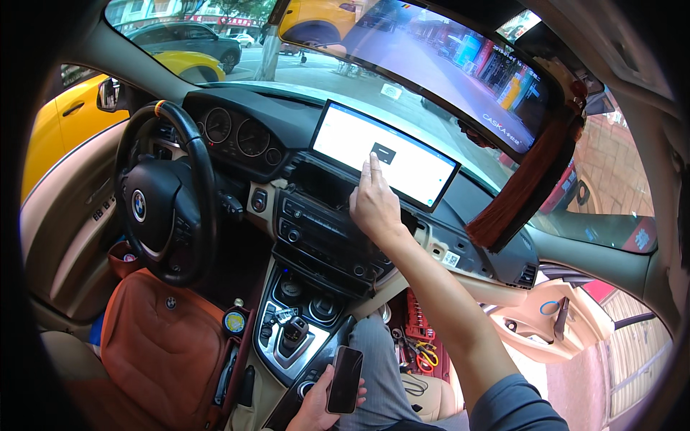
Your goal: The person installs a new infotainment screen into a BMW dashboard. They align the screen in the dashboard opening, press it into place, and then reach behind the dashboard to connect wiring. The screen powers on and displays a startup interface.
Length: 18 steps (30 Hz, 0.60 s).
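Note:
My right hand [376, 204] reaches up to the wide touchscreen [410, 172] on the dashboard. Its index and middle fingers are stretched out, with their tips at a small dark pop-up box on the lit white display; nothing is held in it. Low in the view, beside the gear lever and over my grey trouser leg, my left hand [315, 404] is closed around a smartphone [346, 381]. The phone's screen is dark and faces up.
The steering wheel [205, 187] and an orange-covered seat [162, 337] lie to the left. A gear lever [293, 332] stands on the centre console. A mirror display [445, 65] and a brown tassel [521, 187] hang above. Yellow-handled pliers [427, 355] and a red tool case [419, 316] lie below my right arm.

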### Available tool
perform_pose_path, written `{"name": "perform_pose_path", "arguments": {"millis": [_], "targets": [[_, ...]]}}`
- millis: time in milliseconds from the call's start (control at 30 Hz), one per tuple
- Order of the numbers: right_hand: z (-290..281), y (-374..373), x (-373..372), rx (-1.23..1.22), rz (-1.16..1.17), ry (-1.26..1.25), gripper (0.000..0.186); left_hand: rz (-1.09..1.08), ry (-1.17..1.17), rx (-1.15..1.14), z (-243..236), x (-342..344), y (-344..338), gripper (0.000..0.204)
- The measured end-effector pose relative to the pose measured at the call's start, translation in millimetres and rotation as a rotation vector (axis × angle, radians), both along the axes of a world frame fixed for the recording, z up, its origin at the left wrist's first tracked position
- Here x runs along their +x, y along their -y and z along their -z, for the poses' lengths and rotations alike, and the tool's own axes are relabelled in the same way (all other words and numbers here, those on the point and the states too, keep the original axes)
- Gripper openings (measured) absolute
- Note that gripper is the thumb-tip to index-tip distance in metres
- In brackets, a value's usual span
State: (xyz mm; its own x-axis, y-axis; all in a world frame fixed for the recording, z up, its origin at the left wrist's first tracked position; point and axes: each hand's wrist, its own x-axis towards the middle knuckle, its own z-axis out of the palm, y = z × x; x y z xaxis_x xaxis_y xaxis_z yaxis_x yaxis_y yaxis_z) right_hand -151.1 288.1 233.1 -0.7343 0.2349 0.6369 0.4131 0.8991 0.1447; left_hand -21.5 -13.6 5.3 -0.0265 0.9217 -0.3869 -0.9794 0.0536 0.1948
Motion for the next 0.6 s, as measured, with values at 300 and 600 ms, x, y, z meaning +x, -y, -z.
{"name": "perform_pose_path", "arguments": {"millis": [300,600], "targets": [[2,-1,1,0.044,-0.015,-0.023,0.060,-0.001,0.007,-0.005,-4,-1,1,0.071],[12,6,31,0.129,-0.118,-0.056,0.058,0.009,-0.002,-0.032,-6,0,1,0.071]]}}
